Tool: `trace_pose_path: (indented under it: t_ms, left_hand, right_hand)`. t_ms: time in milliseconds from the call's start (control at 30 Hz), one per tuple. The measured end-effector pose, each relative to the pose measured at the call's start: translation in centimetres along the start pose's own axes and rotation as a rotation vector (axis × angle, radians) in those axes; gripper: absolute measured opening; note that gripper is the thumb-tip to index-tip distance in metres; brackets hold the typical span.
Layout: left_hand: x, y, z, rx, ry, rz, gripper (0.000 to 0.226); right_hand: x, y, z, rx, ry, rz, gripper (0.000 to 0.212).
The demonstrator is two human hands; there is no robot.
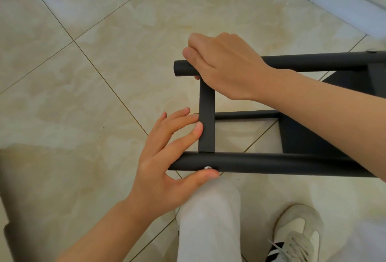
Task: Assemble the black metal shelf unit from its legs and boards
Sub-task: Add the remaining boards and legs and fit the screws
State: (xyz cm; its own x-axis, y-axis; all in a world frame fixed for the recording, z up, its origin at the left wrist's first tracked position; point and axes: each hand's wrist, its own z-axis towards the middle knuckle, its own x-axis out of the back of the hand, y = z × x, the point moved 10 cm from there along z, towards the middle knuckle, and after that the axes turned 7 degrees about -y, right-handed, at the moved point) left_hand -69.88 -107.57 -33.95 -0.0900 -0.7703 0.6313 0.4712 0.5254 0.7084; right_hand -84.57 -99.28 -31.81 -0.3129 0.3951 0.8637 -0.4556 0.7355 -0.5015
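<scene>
— Where's the shelf?
— On its side on the floor, by the person's knee.
— And the hands?
— The right hand grips the far leg; the left hand, fingers straight, touches the board and near leg.

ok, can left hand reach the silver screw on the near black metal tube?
Likely yes: the thumb of the left hand rests beside the silver screw on the near black metal tube; nothing covers it.
</scene>
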Motion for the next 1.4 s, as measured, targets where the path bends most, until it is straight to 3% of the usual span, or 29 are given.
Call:
trace_pose_path:
  t_ms: [200,400,567,700,833,1000,1133,1400]
  left_hand:
    - [-0.7,1.1,0.1,-0.082,-0.096,-0.002,0.061]
    - [-0.7,1.0,0.0,-0.091,-0.084,0.002,0.058]
    - [-0.7,1.2,0.1,-0.097,-0.079,0.009,0.052]
    - [-0.7,1.0,0.3,-0.088,-0.081,0.0,0.052]
    - [-0.6,1.0,0.4,-0.085,-0.087,-0.009,0.052]
    - [-0.6,1.0,0.5,-0.083,-0.095,-0.002,0.051]
    - [-0.7,0.9,0.4,-0.076,-0.099,0.0,0.05]
    - [-0.7,0.9,0.4,-0.078,-0.1,-0.013,0.049]
  right_hand:
    - [-0.3,-0.6,-0.4,0.011,0.005,-0.037,0.033]
    - [-0.1,-0.5,-0.6,-0.039,0.046,-0.074,0.032]
    - [1.7,-0.4,-1.5,0.011,0.124,0.308,0.029]
    - [3.8,-0.6,-4.8,0.12,0.181,0.355,0.02]
    - [2.4,1.3,-7.7,0.0,0.003,0.368,0.024]
    - [-2.3,3.2,-9.4,-0.175,-0.359,0.607,0.018]
    - [-5.6,3.8,-10.1,-0.293,-0.527,0.848,0.004]
    - [-8.3,3.3,-10.8,-0.362,-0.726,1.087,0.014]
